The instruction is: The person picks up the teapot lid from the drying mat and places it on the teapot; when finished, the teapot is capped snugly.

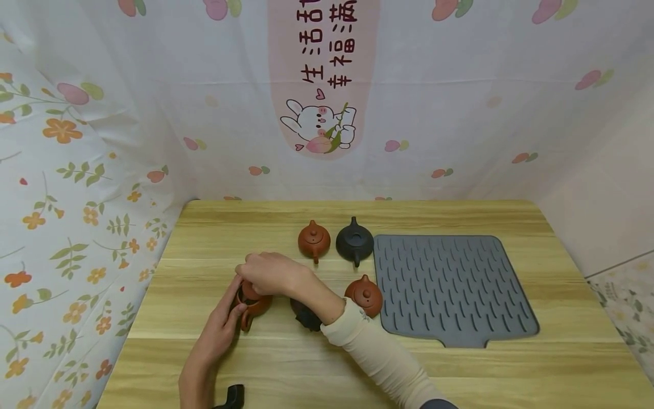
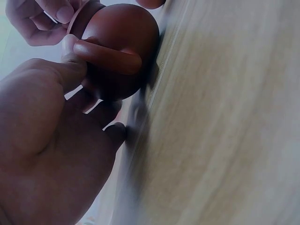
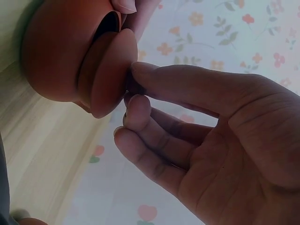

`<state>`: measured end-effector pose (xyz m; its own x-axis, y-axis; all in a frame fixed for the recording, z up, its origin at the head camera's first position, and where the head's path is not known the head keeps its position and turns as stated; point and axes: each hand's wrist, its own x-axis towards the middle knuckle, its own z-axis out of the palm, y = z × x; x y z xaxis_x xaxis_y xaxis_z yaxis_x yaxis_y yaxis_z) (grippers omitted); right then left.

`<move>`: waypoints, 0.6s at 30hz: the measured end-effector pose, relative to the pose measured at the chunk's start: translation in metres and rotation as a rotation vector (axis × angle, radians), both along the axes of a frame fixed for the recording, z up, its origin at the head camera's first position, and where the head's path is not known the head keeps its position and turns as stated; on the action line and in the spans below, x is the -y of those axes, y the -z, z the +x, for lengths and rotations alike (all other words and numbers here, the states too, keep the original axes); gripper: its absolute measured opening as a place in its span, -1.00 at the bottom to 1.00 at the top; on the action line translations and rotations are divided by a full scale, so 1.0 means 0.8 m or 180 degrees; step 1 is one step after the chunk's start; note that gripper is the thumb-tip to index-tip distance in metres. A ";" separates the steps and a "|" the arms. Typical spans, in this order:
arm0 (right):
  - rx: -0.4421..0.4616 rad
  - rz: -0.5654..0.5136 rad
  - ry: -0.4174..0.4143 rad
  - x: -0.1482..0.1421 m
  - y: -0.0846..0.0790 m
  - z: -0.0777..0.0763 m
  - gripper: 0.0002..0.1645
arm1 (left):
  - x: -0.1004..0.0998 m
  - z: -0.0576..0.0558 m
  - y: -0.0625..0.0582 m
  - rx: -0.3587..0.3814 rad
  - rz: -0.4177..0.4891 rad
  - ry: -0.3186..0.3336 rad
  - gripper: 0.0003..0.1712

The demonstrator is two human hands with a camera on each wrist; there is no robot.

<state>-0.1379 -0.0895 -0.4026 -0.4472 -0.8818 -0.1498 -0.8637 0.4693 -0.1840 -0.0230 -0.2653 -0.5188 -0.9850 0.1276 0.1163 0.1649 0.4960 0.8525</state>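
At the left of the table, my left hand [image 1: 217, 329] grips a reddish-brown clay teapot [image 1: 261, 308], its thumb by the handle [image 2: 110, 58] and its fingers round the body. My right hand [image 1: 273, 272] reaches across from the right and pinches the knob [image 3: 135, 85] of the teapot's lid [image 3: 116, 75] between thumb and fingers. The lid sits tilted at the mouth, and a dark gap [image 3: 108, 24] shows along one side. Beneath my right forearm is a dark teapot [image 1: 305, 317], partly hidden.
Another reddish-brown teapot [image 1: 314, 241] and a black teapot [image 1: 355, 243] stand at the back. One more reddish-brown teapot [image 1: 365, 296] is by my right sleeve [image 1: 378, 346]. A grey ridged mat [image 1: 449, 284] lies on the right of the wooden table [image 1: 552, 369].
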 end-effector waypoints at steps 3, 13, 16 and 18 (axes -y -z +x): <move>-0.0007 0.0008 -0.0009 0.001 0.000 0.001 -0.72 | -0.001 0.000 0.000 0.0003 0.0027 -0.0005 -0.24; -0.0195 0.0151 -0.0089 0.014 -0.002 0.012 -0.80 | -0.002 0.003 -0.001 0.0049 0.0015 -0.0063 -0.27; -0.0231 0.0161 -0.0108 0.016 -0.001 0.013 -0.83 | -0.003 0.003 0.000 -0.0011 0.0010 -0.0066 -0.29; -0.0243 0.0140 -0.0123 0.018 -0.001 0.013 -0.86 | -0.003 0.003 0.000 -0.0047 -0.0022 -0.0083 -0.31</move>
